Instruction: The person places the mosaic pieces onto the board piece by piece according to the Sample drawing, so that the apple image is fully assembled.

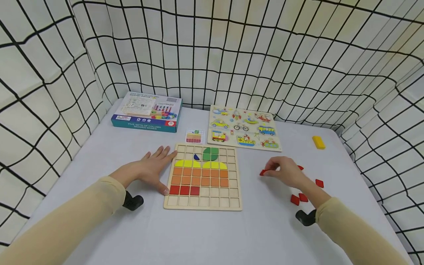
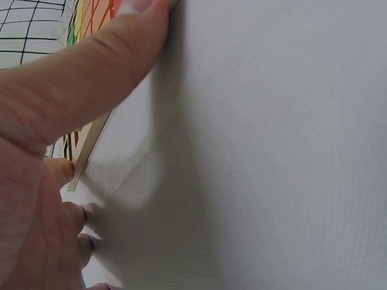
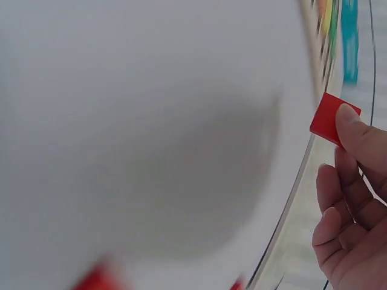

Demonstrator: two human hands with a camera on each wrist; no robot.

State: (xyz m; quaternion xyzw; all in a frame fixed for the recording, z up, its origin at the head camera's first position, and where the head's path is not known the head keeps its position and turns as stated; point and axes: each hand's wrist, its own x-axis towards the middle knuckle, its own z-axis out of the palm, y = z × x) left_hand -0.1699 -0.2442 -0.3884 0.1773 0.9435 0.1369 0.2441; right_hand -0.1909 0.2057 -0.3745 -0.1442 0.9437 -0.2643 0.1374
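A wooden grid board (image 1: pixel 213 202) lies in the middle of the white table in the head view. Coloured tiles fill part of it: green and dark blue at the top, then yellow, two orange rows and three red squares at lower left. My left hand (image 1: pixel 150 170) is spread flat by the board's left side, thumb and forefinger touching its edge. To the right of the board, my right hand (image 1: pixel 286 172) pinches a red square tile (image 3: pixel 325 118) between thumb and fingers, held above the table. Several loose red tiles (image 1: pixel 295 200) lie around that wrist.
Behind the board are a small pattern card (image 1: pixel 194 136) and a picture puzzle board with vehicles (image 1: pixel 244 127). A flat blue-and-white box (image 1: pixel 145 112) stands at back left. A yellow block (image 1: pixel 318 142) lies at far right. Black-lined netting (image 1: pixel 212 55) surrounds the table.
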